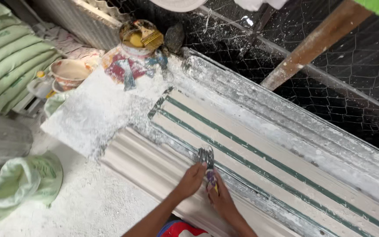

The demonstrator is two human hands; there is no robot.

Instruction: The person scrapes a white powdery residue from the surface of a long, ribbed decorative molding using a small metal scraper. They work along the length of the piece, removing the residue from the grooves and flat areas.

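From the head camera, the left hand (191,179) and the right hand (221,199) meet low in the middle, over a long white mould (286,153) with green stripes. Both hands have their fingers curled tight around one scraper (207,160), and its metal blade touches the mould. Green sacks (7,61) are stacked at the top left. A floppy green bag (20,180) lies at the bottom left. A pale bowl (69,71) sits near a splattered paint tin (137,38).
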